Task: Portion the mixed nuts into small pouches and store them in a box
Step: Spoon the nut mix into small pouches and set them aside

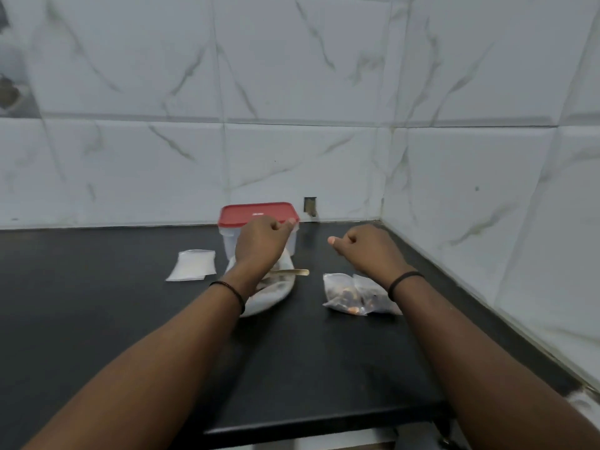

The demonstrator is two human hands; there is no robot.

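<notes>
Two filled nut pouches (357,295) lay right of centre on counter (97,303); empty pouches (192,264) left; plate (276,290) with nuts, spoon (290,272) centre; red-lidded box (258,227) closed behind. Left hand (261,243), right hand (365,250) curled, holding nothing. Portioning partly done, boxing pending
</notes>
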